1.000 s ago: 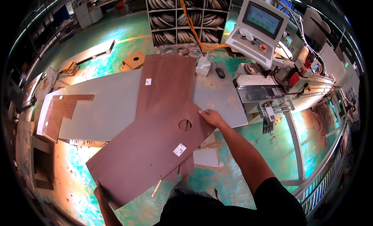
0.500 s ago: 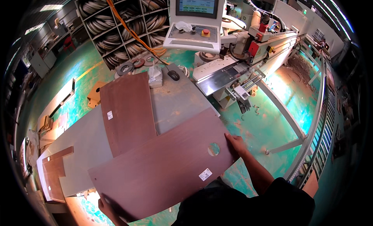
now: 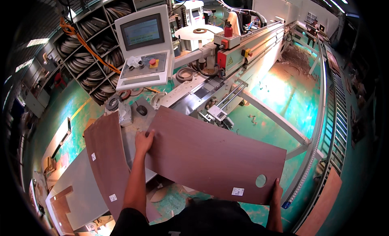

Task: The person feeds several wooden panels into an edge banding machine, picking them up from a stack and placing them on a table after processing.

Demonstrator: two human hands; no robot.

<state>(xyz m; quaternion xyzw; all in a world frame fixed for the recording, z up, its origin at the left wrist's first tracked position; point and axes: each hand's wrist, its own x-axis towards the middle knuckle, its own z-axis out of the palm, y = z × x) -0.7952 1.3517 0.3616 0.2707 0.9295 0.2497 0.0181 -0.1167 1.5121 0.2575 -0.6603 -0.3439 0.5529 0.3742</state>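
Observation:
A brown rectangular board with a round hole near its right end and a white label is held up in front of me. My left hand grips its left end, thumb on the upper face and fingers partly hidden. At the right end, beside the hole, my right hand holds the edge, its other fingers out of sight behind the board. A second brown board with white labels lies on the grey table, left of my left forearm.
Ahead stands a machine with a control panel and a metal infeed bed. A computer mouse sits on the table near a plastic-wrapped item. Rack shelves hold edging coils. A roller conveyor runs along the right.
The held board has swung to the right, off the table and toward the machine, its left end now farther away. My left hand rose from the lower left with it. My view turned right.

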